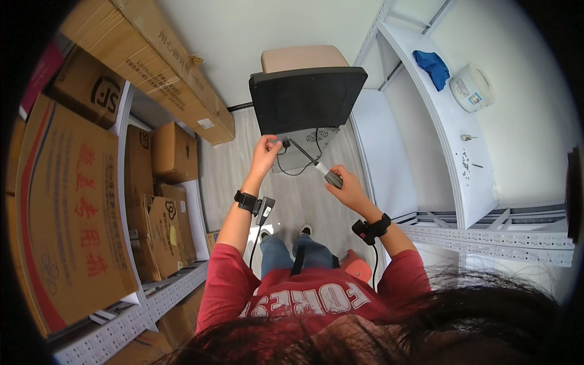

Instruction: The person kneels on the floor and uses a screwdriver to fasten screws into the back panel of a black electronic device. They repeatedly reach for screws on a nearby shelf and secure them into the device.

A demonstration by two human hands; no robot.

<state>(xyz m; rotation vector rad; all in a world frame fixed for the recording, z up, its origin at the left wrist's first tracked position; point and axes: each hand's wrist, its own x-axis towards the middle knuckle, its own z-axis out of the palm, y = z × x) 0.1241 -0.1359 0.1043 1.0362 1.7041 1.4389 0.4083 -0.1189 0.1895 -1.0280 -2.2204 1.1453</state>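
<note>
In my right hand [350, 188] is a slim hand tool [328, 174] with a grey and white handle, my fingers wrapped round the grey end. Its long dark shaft points up and left, its tip by a small black plug-like piece [286, 144]. My left hand [266, 152] is raised beside that piece, fingers curled and thumb close to the fingertips; whatever they pinch is too small to make out. Behind both hands stands a grey metal box [298, 159] with round vents, under a large black panel [307, 97]. A thin black cable [295, 174] loops across the box's front.
A beige padded piece [304, 59] shows behind the panel. Left stands a rack [143, 298] of cardboard boxes [76, 213], with a tall carton [164, 67] farther back. On the right shelf [426, 100] lie a blue cloth [432, 69], a white container [471, 88] and small loose parts. A red stool-like object [357, 267] is near my legs.
</note>
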